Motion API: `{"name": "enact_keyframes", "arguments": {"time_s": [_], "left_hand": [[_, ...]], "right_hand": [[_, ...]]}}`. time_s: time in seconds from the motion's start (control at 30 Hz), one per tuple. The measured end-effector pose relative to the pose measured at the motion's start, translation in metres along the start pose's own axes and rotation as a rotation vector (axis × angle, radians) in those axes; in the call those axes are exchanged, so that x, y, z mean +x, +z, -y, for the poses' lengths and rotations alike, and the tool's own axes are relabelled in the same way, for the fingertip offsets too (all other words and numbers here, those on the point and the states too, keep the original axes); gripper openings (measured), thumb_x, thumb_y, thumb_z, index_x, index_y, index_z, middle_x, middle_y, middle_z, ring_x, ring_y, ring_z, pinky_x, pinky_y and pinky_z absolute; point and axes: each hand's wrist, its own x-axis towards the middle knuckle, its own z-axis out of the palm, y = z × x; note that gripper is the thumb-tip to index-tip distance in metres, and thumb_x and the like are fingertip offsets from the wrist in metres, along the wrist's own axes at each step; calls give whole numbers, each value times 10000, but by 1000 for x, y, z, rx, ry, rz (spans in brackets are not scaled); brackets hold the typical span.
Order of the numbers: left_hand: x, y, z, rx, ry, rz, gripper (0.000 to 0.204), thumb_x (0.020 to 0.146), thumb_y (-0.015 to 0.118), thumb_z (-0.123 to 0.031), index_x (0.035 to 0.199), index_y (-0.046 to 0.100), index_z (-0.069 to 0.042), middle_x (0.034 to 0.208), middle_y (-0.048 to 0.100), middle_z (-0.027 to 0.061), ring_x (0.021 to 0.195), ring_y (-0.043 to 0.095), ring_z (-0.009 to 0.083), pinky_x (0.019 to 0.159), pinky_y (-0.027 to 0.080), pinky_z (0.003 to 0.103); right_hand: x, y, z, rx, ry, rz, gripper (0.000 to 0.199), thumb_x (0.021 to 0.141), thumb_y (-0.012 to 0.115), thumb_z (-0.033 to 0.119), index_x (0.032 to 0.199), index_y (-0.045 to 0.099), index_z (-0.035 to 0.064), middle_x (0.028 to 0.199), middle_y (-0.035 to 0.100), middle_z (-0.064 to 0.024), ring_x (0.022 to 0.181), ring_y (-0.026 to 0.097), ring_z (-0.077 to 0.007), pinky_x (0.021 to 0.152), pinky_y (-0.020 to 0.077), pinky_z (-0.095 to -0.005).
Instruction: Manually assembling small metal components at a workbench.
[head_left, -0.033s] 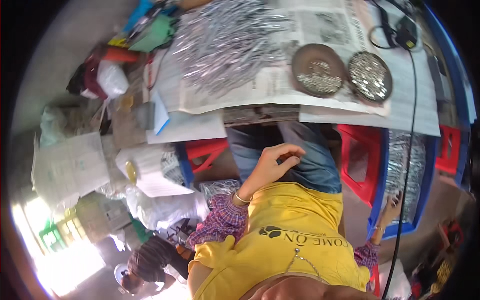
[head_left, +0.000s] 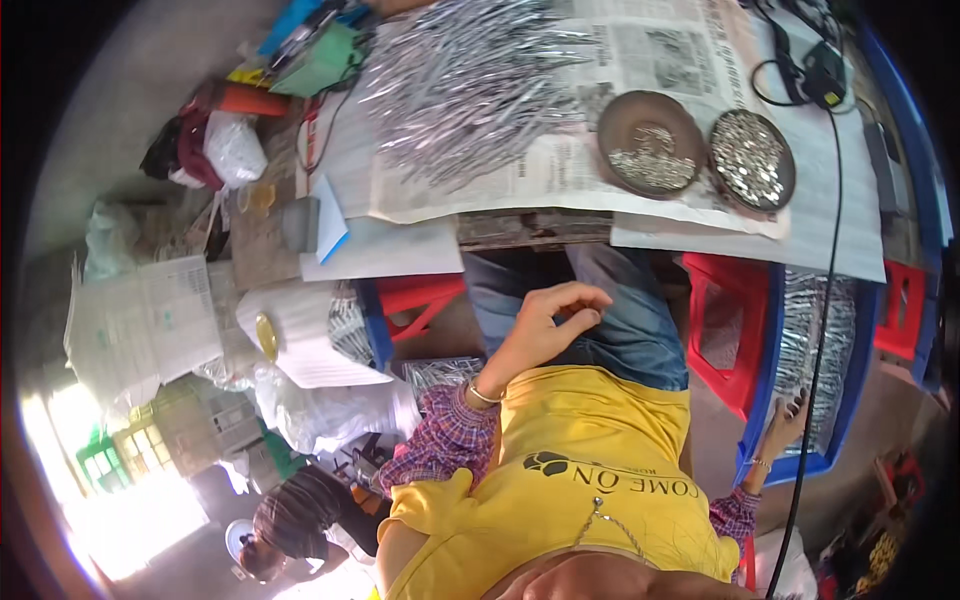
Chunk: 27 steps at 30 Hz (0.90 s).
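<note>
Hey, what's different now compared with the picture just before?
Hardly anything: the silvery strips and two round brown dishes sit slightly farther right in view, likely from head movement. No grasp or release shows. The left hand stays over the jeans, the right hand at the blue tray.

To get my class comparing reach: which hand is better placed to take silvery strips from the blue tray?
Probably the right hand, at the silvery strips in the blue tray; the left hand is over the lap.
</note>
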Motion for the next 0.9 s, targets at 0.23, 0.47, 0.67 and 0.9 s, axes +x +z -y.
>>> {"name": "enact_keyframes", "arguments": {"time_s": [0.23, 0.47, 0.67, 0.9], "left_hand": [[-3, -71, -23, 108, 87, -367, 174, 800, 570, -5, 965, 622, -17, 824, 629, 36, 735, 585, 85, 662, 460, 212], [32, -144, -23, 650, 215, -643, 159, 744, 600, -46, 899, 633, -31, 757, 593, 63, 614, 518, 135, 568, 414, 248], [54, -140, -18, 964, 227, -653, 62, 719, 614, -99, 758, 621, -52, 728, 549, 83, 709, 552, 263, 626, 434, 342], [56, -139, -18, 969, 320, -595, 27, 699, 579, -58, 697, 567, -35, 681, 524, 93, 670, 525, 264, 617, 424, 348]], "right_hand": [[22, 7, 26, -100, -175, -10, 466, 793, 624, 144, 1228, 480, 54, 1075, 528, -67, 764, 466, -152, 618, 417, -267], [18, -2, 51, 5, -153, 40, 350, 843, 596, 138, 1177, 539, 51, 996, 556, -46, 726, 494, -111, 597, 407, -230], [17, -18, 160, 351, -59, 152, 292, 852, 558, 26, 1144, 550, 12, 1009, 594, -56, 835, 561, -104, 727, 449, -219], [8, -11, 274, 475, -445, 498, 240, 750, 573, -40, 983, 610, 3, 905, 597, -84, 800, 578, -161, 695, 450, -241]]}}
